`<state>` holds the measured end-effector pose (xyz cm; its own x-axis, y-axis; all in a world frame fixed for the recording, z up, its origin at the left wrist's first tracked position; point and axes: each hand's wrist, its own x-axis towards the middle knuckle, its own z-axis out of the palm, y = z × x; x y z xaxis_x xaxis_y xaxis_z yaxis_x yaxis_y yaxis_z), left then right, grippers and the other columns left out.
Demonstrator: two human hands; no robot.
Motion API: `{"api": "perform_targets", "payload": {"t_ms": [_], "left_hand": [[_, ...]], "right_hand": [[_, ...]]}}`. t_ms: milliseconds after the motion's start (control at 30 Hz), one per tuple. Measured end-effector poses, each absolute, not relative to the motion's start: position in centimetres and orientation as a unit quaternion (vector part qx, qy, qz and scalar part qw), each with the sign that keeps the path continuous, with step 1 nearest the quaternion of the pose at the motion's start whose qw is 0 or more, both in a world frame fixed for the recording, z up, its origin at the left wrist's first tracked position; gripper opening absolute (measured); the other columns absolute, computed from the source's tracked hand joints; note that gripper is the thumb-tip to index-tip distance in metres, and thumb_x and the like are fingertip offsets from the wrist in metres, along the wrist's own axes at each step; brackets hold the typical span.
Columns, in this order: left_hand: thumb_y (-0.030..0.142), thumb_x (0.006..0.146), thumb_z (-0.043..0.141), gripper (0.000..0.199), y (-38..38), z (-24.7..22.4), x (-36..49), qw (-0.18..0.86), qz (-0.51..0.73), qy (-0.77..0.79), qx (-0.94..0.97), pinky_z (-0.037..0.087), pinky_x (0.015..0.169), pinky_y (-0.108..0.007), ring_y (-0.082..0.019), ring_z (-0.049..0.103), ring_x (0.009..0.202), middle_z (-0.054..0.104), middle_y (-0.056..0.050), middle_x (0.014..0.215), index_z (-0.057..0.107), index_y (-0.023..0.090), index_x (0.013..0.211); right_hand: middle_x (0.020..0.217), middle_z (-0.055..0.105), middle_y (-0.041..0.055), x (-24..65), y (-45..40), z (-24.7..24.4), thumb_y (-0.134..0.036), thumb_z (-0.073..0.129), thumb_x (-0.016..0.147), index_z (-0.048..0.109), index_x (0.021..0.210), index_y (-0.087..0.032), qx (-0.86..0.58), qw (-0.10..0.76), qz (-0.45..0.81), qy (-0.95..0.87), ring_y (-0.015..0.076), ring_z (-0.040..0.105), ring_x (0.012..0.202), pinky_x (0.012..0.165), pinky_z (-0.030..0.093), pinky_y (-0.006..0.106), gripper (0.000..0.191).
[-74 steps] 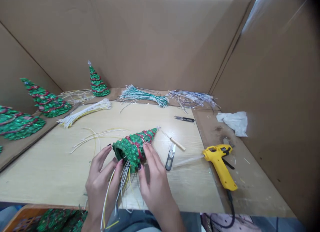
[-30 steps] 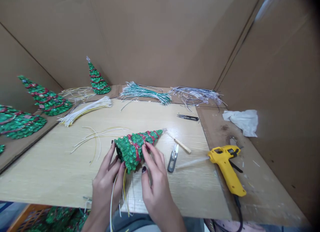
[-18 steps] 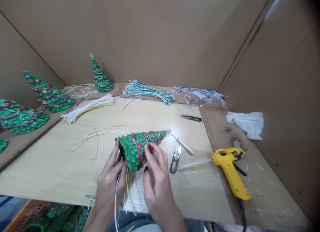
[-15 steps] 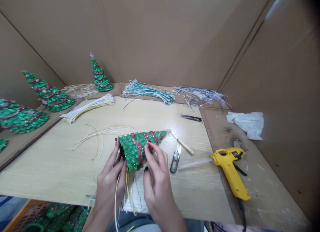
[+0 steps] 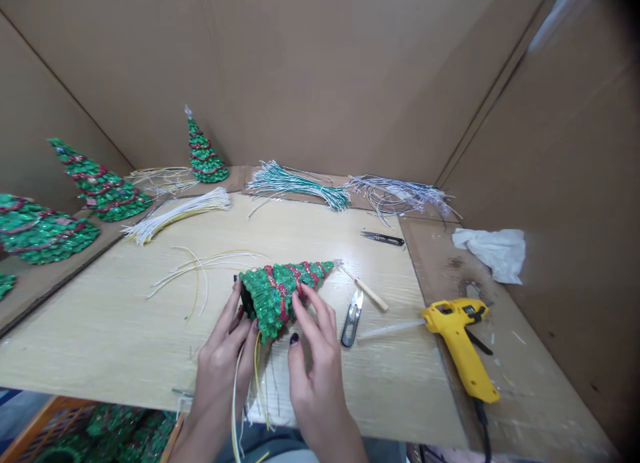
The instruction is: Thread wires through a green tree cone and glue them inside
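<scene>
In the head view, a green sequinned Christmas-tree cone (image 5: 280,296) lies over the pale wooden board (image 5: 100,330), tip toward 3 o'clock, with white and yellow wires (image 5: 258,383) trailing toward 6 o'clock. The left hand (image 5: 220,376) curls closed round its wide end, a hold that leaves the wires free; the right hand (image 5: 317,383) has spread fingertips (image 5: 306,302) on its flank, though whether they grip I cannot tell. No writing is legible on the yellow glue gun (image 5: 457,343) at 3 o'clock or the thread snips (image 5: 353,320) at 2 o'clock.

Bright even light, soft shadows, curved wide-angle edges
</scene>
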<state>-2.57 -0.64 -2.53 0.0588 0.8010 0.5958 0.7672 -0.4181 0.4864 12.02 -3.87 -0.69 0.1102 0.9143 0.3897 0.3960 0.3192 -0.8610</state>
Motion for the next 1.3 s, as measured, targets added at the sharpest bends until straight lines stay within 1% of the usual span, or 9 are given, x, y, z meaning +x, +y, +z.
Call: {"api": "perform_targets", "payload": {"t_ms": [167, 267, 400, 533, 667, 800, 967, 1133, 1300], "left_hand": [[0.025, 0.1, 0.048, 0.029, -0.4, -3.1, -2.7, 0.003, 0.434, 0.529, 0.73, 0.053, 0.108, -0.033, -0.024, 0.06, 0.128, 0.045, -0.004, 0.156, 0.074, 0.022, 0.111], [0.023, 0.099, 0.049, 0.028, -0.3, -3.5, -2.8, 0.005, 0.443, 0.527, 0.725, 0.053, 0.107, -0.031, -0.023, 0.062, 0.126, 0.045, -0.003, 0.156, 0.074, 0.022, 0.112], [0.024, 0.099, 0.049, 0.03, -0.3, -3.7, -2.5, 0.014, 0.448, 0.531, 0.719, 0.051, 0.11, -0.033, -0.025, 0.061, 0.127, 0.045, -0.004, 0.156, 0.073, 0.023, 0.116], [0.027, 0.1, 0.045, 0.034, -0.2, -3.4, -2.2, 0.012, 0.461, 0.536, 0.707, 0.05, 0.111, -0.033, -0.024, 0.06, 0.128, 0.047, -0.004, 0.155, 0.07, 0.023, 0.124], [0.027, 0.1, 0.045, 0.035, -0.3, -3.0, -2.6, 0.039, 0.416, 0.54, 0.731, 0.05, 0.111, -0.038, -0.028, 0.06, 0.128, 0.044, -0.007, 0.156, 0.07, 0.02, 0.124], [0.027, 0.1, 0.045, 0.036, -0.3, -3.2, -3.1, 0.05, 0.421, 0.535, 0.731, 0.05, 0.111, -0.039, -0.028, 0.059, 0.129, 0.043, -0.006, 0.157, 0.07, 0.021, 0.125], [0.026, 0.099, 0.047, 0.033, -0.2, -3.7, -3.2, 0.066, 0.434, 0.526, 0.729, 0.049, 0.112, -0.038, -0.028, 0.061, 0.127, 0.043, -0.006, 0.157, 0.074, 0.022, 0.116], [0.026, 0.099, 0.048, 0.031, -0.2, -3.4, -3.2, 0.079, 0.435, 0.524, 0.728, 0.049, 0.111, -0.039, -0.029, 0.062, 0.125, 0.042, -0.006, 0.158, 0.077, 0.021, 0.108], [0.029, 0.1, 0.045, 0.035, -0.1, -2.4, -3.0, 0.068, 0.412, 0.525, 0.742, 0.052, 0.107, -0.04, -0.03, 0.061, 0.126, 0.043, -0.01, 0.156, 0.077, 0.018, 0.104]], "right_hand": [[0.154, 0.042, 0.0076, 11.8, -3.9, -0.6, -0.002, 0.039, 0.088, 0.048, 0.147, -0.026, -0.535, 0.533, 0.245, -0.608, 0.0234, 0.038, 0.144, 0.119, 0.037, 0.053, 0.064], [0.154, 0.042, 0.0082, 11.8, -3.9, -0.6, -0.001, 0.039, 0.087, 0.046, 0.148, -0.025, -0.536, 0.524, 0.24, -0.617, 0.0229, 0.037, 0.145, 0.119, 0.036, 0.052, 0.065], [0.154, 0.043, 0.0089, 11.9, -3.9, -0.6, -0.001, 0.039, 0.087, 0.046, 0.148, -0.021, -0.536, 0.515, 0.224, -0.63, 0.0211, 0.036, 0.144, 0.12, 0.036, 0.048, 0.065], [0.153, 0.044, 0.0099, 12.0, -3.8, -0.7, 0.0, 0.039, 0.087, 0.047, 0.147, -0.019, -0.538, 0.51, 0.193, -0.643, 0.0212, 0.038, 0.143, 0.119, 0.038, 0.048, 0.064], [0.152, 0.046, 0.011, 12.0, -3.7, -0.6, -0.002, 0.041, 0.088, 0.047, 0.147, -0.019, -0.551, 0.492, 0.17, -0.652, 0.0227, 0.04, 0.142, 0.117, 0.041, 0.048, 0.062], [0.152, 0.046, 0.0118, 11.8, -3.7, -0.6, -0.002, 0.042, 0.088, 0.046, 0.148, -0.019, -0.56, 0.479, 0.155, -0.658, 0.0245, 0.04, 0.142, 0.115, 0.043, 0.049, 0.062], [0.152, 0.045, 0.0127, 11.6, -3.7, -0.5, -0.002, 0.043, 0.086, 0.046, 0.148, -0.018, -0.565, 0.473, 0.144, -0.661, 0.0268, 0.04, 0.142, 0.114, 0.044, 0.052, 0.064], [0.151, 0.045, 0.0133, 11.5, -3.6, -0.4, -0.002, 0.042, 0.086, 0.048, 0.146, -0.016, -0.568, 0.471, 0.143, -0.66, 0.0256, 0.04, 0.14, 0.115, 0.043, 0.05, 0.062], [0.15, 0.046, 0.0123, 11.3, -3.5, -0.6, -0.001, 0.04, 0.086, 0.05, 0.145, -0.018, -0.566, 0.493, 0.147, -0.644, 0.0235, 0.04, 0.14, 0.115, 0.042, 0.049, 0.062]]}}
